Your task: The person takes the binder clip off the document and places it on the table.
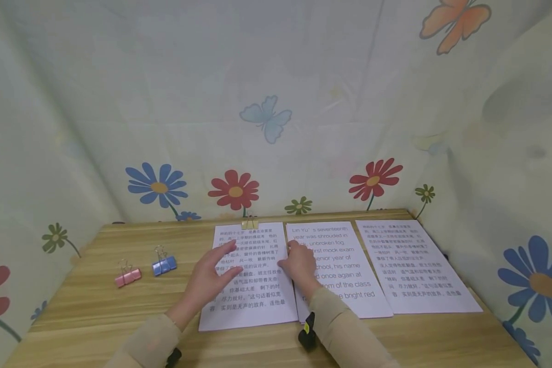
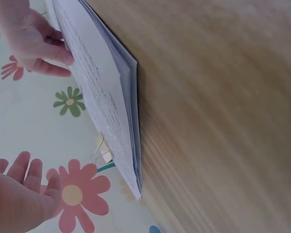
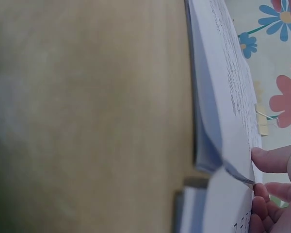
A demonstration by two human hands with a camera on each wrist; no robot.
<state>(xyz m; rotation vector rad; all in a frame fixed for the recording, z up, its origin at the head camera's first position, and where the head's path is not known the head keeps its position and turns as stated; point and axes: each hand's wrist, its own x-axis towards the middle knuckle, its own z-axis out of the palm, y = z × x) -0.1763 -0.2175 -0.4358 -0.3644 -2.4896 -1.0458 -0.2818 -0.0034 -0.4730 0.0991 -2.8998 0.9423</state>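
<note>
A stack of printed paper (image 1: 253,306) lies on the table, a yellow binder clip (image 1: 250,224) at its top edge. My right hand (image 1: 302,263) pinches its right edge, thumb on the top sheet and fingers curled by the edge; the right wrist view shows the thumb (image 3: 271,159) there. Above the left part of this stack is my left hand (image 1: 207,273), fingers spread and holding nothing. In the left wrist view the left hand (image 2: 19,199) appears apart from the paper. Beside it lies a second stack with English print (image 1: 336,250), partly behind my right hand.
A third printed stack (image 1: 414,266) lies at the right. On the left of the wooden table (image 1: 96,317) stand a pink binder clip (image 1: 128,276) and a blue binder clip (image 1: 164,266), handles up. A flowered cloth (image 1: 188,128) closes off the back and sides.
</note>
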